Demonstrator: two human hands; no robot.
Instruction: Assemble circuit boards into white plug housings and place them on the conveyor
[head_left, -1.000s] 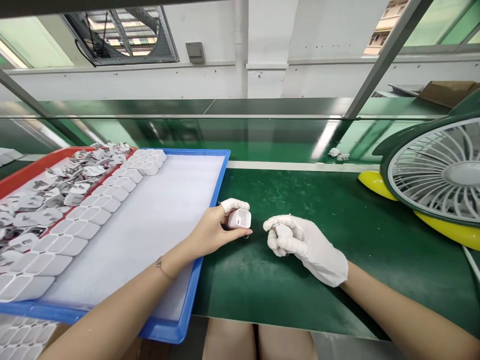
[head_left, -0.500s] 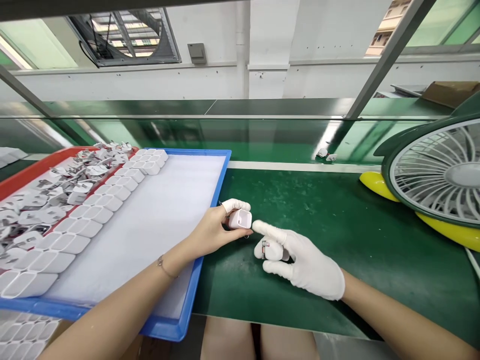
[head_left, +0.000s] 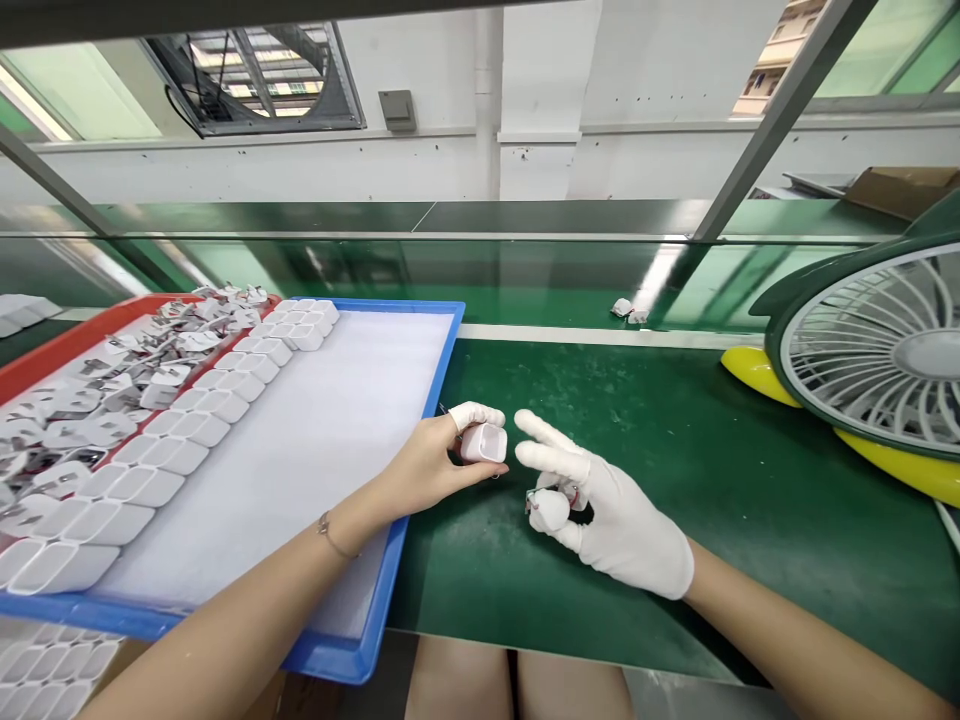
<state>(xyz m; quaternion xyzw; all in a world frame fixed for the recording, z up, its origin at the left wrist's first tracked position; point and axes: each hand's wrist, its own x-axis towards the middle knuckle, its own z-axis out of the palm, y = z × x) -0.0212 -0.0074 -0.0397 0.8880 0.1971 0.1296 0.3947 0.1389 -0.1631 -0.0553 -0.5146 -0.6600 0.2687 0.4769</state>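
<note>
Left hand (head_left: pixel 431 465) pinching a small white charger shell (head_left: pixel 484 443) between thumb and cot-covered forefinger, open end facing right, just above the green mat (head_left: pixel 675 450) beside the blue tray (head_left: pixel 397 560). Gloved right hand (head_left: pixel 615 515) with two fingers stretched out, the rest curled round a small white insert (head_left: pixel 549 508). Both pieces near each other, not touching.

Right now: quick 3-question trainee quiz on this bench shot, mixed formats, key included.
1. True or false: the left hand wears a full white glove.
2. The white housing is pinched by: A) left hand B) right hand C) neither
3. Fill in: the neat rows of white housings lie in the ____ tray.

Key: 1 false, only a fingertip cot shows; 2 A; 3 blue.
</note>
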